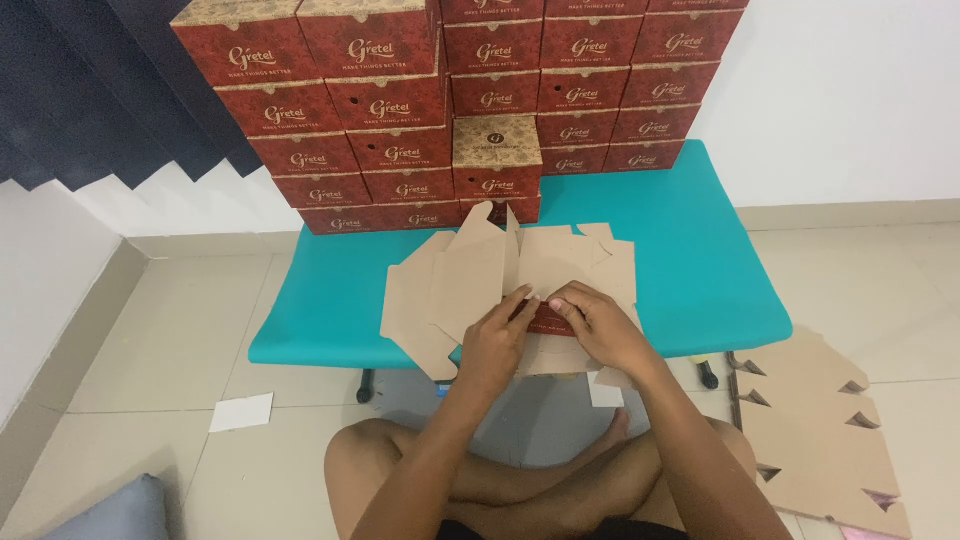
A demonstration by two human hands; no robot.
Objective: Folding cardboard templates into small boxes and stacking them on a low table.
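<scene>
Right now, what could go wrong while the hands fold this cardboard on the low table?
The flat cardboard blank overhangs the teal table edge, so pressing with the left hand and right hand may tip or crease it. The stacked red boxes behind look uneven and might topple if bumped.

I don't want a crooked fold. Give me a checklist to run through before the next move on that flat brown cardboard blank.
1. Flat brown cardboard box blank lies on the teal low table: ok.
2. Left hand pressing the blank: ok.
3. Right hand on the red printed flap: ok.
4. Fingers of both hands meet at one fold line: ok.
5. Fold crease straight: cannot tell, the hands cover it.
6. Stack of finished red boxes stands behind, apart from the blank: ok.
</scene>
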